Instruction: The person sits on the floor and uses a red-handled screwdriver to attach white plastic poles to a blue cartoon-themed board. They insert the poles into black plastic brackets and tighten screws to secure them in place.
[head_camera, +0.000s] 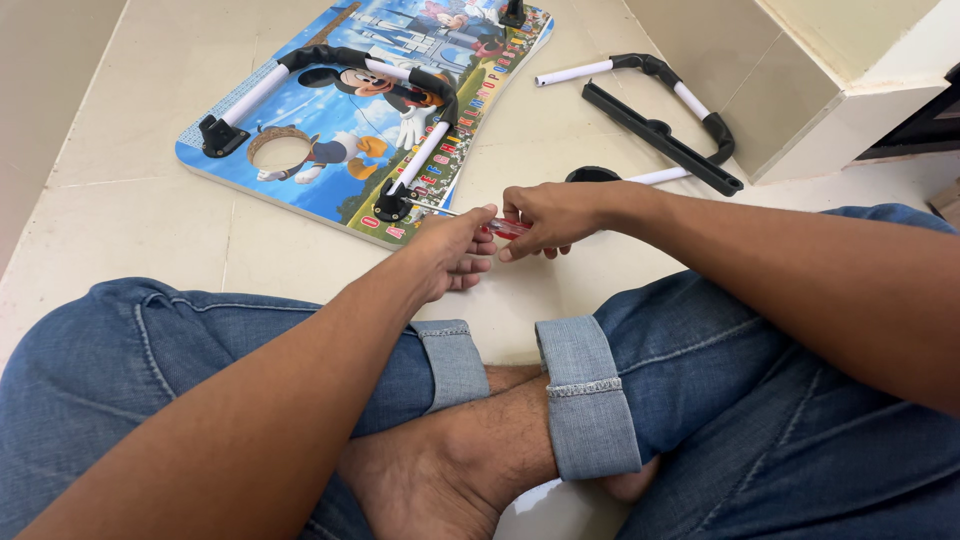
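Observation:
A colourful cartoon-printed lap table board (300, 180) lies upside down on the tiled floor, with a white-and-black folding leg (330, 75) mounted on it. A screwdriver with a clear red handle (505, 228) points its metal shaft at the black leg bracket (390, 207) near the board's front edge. My right hand (550, 215) grips the handle. My left hand (455, 250) rests its fingers on the shaft just in front of the handle.
A second, detached white-and-black leg (660, 80) and a black bar (660, 135) lie on the floor at the right, near a tiled step (800, 110). My crossed legs in rolled-up jeans (590, 400) fill the foreground.

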